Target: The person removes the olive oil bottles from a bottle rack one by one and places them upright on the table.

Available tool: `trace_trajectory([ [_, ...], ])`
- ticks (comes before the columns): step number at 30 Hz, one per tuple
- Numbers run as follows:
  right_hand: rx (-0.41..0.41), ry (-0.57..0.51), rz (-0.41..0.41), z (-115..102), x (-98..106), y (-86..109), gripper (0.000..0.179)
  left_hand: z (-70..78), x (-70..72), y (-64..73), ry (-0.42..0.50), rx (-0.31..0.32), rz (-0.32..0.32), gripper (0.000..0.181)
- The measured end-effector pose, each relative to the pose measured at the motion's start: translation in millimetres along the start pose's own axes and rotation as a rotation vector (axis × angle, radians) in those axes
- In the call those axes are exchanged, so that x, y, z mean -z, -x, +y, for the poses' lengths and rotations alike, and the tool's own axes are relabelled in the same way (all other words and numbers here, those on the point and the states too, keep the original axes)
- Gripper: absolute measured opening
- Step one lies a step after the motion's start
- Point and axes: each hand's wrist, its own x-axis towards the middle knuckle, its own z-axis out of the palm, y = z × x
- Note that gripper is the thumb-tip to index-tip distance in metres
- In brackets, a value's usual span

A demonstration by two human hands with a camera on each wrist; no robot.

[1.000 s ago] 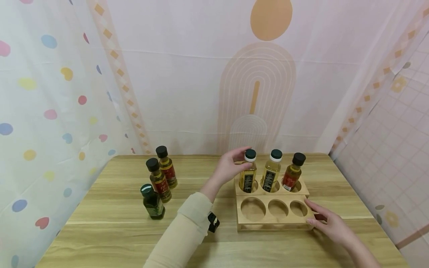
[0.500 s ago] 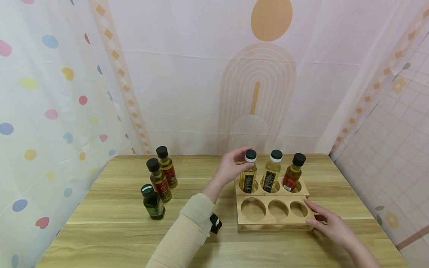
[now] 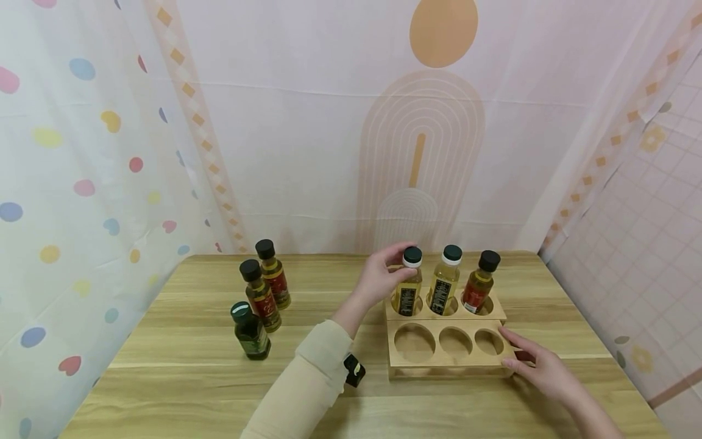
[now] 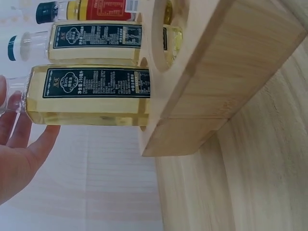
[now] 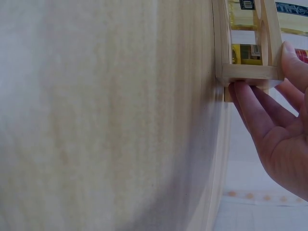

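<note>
My left hand grips the neck of an oil bottle with a dark green cap and a black label. In the left wrist view this oil bottle stands in the back-left hole of a two-tier wooden rack. Beside it in the back row are a matching oil bottle and a red-labelled bottle with a black cap. My right hand holds the rack's front right corner. The right wrist view shows its fingers against the rack's end and the thumb over the top edge.
On the left of the wooden table stand two red-labelled bottles and a shorter dark green bottle. The rack's lower front tier has three round holes. A patterned curtain hangs behind the table.
My left hand has shifted slightly to the right, and the top of the oil bottle it grips has moved the same way. The right hand and rack stay where they were.
</note>
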Motion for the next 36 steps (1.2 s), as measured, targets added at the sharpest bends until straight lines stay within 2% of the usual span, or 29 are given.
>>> trace_trajectory([
  [4,0.014,-0.009,0.004,0.5,0.1,-0.1,0.060,8.3,0.4,0.6,0.028,-0.029,0.009,0.049],
  [9,0.022,-0.019,0.005,1.7,0.2,-0.4,0.060,20.9,5.3,0.2,0.036,-0.102,0.046,0.048],
  [18,0.015,-0.007,-0.001,1.2,-0.2,-0.7,0.060,36.3,26.8,-0.1,0.029,-0.163,0.132,0.047],
  [24,0.005,0.006,-0.004,-1.0,-0.3,-0.1,0.061,32.9,49.4,4.6,0.006,-0.178,0.182,0.047],
  [32,0.009,-0.004,-0.004,-0.2,0.1,-0.1,0.061,13.6,77.0,16.8,-0.025,-0.126,0.227,0.049],
  [36,0.005,0.002,-0.006,-0.4,0.2,0.1,0.061,4.3,86.9,21.7,-0.031,-0.077,0.246,0.049],
])
